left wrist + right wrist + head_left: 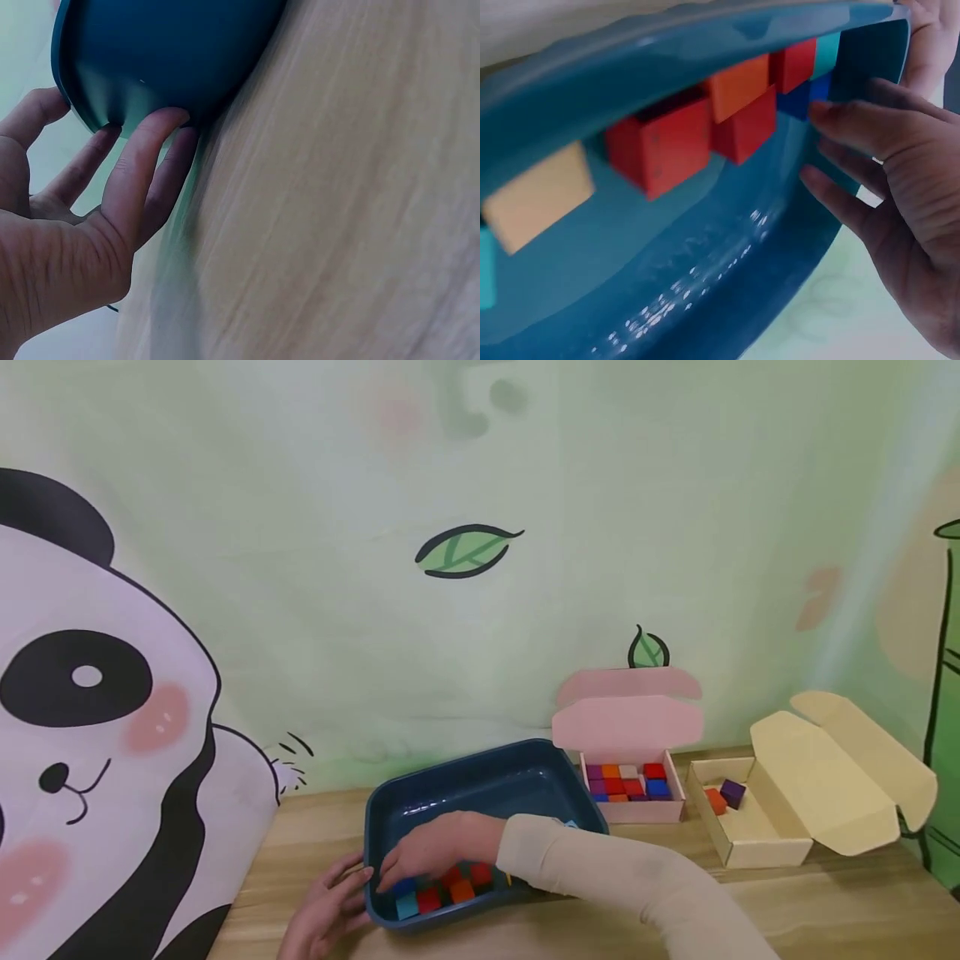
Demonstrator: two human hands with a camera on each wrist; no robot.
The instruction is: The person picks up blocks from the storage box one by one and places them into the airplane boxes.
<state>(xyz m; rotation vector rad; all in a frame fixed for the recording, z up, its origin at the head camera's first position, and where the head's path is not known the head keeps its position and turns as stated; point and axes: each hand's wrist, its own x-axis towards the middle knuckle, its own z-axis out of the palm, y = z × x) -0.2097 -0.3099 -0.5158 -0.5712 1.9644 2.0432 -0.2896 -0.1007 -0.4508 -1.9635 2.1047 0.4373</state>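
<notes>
A dark blue tray (480,781) sits on the wooden table with several coloured cubes along its near side. My right hand (442,846) reaches down into its left end, fingers spread loosely. In the right wrist view, the thumb overlaps a blue cube (808,97) in the corner, beside a teal cube (826,54). Red cubes (664,146), an orange cube (739,86) and a pale yellow block (540,196) lie farther along. My left hand (90,202) touches the tray's outer left end with its fingertips.
Right of the tray stands an open pink box (641,812) holding rows of coloured cubes. Farther right, an open cream box (772,853) contains an orange cube (716,802) and a purple cube (732,793). A panda-printed backdrop (337,610) hangs behind the table (840,910).
</notes>
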